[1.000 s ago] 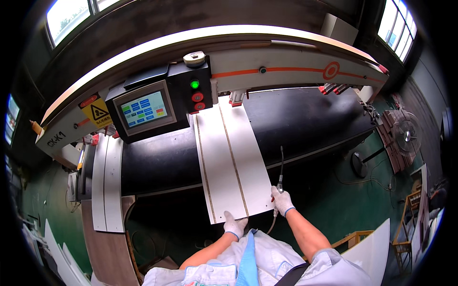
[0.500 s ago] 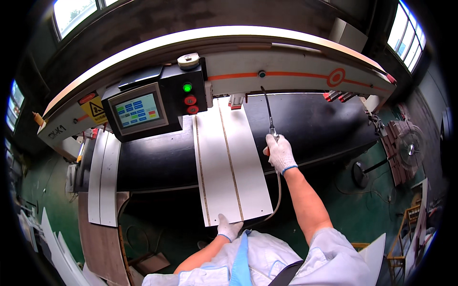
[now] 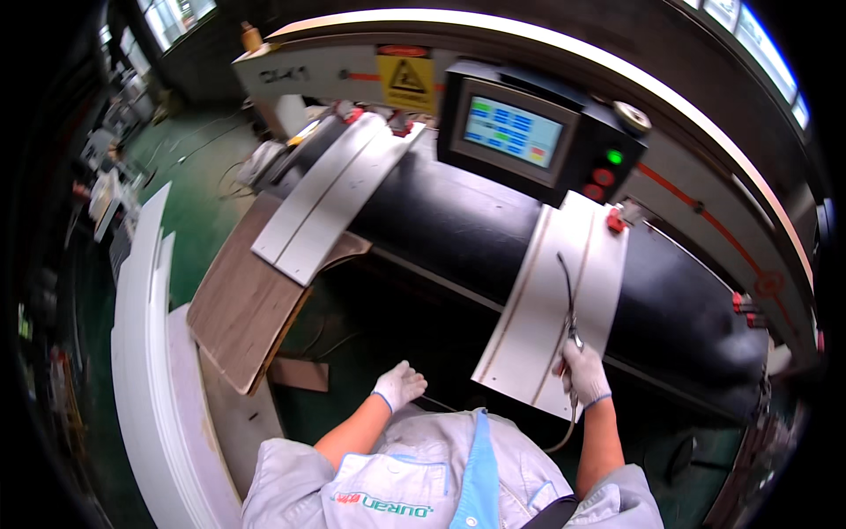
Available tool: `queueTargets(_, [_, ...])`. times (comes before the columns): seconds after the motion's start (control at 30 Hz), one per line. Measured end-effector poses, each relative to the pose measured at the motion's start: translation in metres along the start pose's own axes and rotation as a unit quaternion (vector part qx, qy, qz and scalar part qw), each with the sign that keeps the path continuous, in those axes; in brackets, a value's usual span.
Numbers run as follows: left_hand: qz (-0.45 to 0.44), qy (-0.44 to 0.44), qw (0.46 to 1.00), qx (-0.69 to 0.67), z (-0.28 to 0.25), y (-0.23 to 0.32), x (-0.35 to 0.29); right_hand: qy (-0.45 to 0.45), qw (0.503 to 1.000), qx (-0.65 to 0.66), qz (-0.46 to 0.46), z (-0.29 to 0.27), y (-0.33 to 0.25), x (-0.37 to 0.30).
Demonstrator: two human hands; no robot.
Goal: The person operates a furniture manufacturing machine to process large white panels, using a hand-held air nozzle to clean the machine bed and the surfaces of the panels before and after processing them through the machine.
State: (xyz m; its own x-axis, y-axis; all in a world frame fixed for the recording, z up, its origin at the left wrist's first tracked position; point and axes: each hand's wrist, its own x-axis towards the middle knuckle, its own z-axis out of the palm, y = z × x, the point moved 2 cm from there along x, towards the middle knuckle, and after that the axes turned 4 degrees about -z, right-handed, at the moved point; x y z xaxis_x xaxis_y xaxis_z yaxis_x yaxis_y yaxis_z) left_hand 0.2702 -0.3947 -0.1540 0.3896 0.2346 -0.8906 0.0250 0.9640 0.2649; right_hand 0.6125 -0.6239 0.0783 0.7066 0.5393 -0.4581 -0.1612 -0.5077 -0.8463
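My right hand (image 3: 585, 374), in a white knitted glove, is closed around an air blow gun (image 3: 575, 333). Its thin dark nozzle points away from me, over a white grooved panel (image 3: 538, 326) on the black machine bed. A pale hose trails from the gun toward my body. My left hand (image 3: 401, 385), gloved too, hangs in front of my waist, left of that panel and apart from it. Its fingers are loosely bent with nothing seen in them. Farther left, a second white panel (image 3: 328, 203) with a groove lies partly on a brown board.
Across the black bed (image 3: 441, 207) runs the machine's beam, carrying a control box with a touch screen (image 3: 509, 132). Red-tipped clamps (image 3: 617, 220) sit under the beam. The brown board (image 3: 242, 300) juts out at left, beside stacked white panels (image 3: 145, 370).
My view has swung left. My left hand has let go of the near edge of the grooved panel and moved left. The blow gun has come nearer and now lies over the panel.
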Motion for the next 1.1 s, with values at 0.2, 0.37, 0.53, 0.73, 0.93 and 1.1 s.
queueTargets(0.2, [0.182, 0.042, 0.968, -0.168, -0.127, 0.184, 0.022, -0.235, 0.922, -0.302, -0.053, 0.167, 0.007, -0.046])
queueTargets(0.37, [0.195, 0.059, 0.953, -0.227, -0.141, 0.294, 0.041, -0.176, 0.949, -0.259, -0.024, 0.252, -0.033, -0.053])
queueTargets(0.53, [0.175, 0.033, 0.932, -0.316, -0.093, 0.316, 0.075, -0.114, 0.962, -0.246, -0.022, 0.293, -0.034, -0.057])
queueTargets(0.73, [0.191, 0.120, 0.918, -0.327, -0.083, 0.316, 0.055, -0.119, 0.951, -0.286, -0.002, 0.320, -0.058, -0.054])
queueTargets(0.93, [0.278, 0.130, 0.923, -0.234, -0.115, 0.257, -0.017, -0.112, 0.966, -0.234, 0.014, 0.338, -0.081, -0.017])
queueTargets(1.1, [0.223, 0.044, 0.928, -0.294, -0.297, 0.256, -0.102, -0.037, 0.833, -0.542, -0.104, 0.335, -0.097, 0.019])
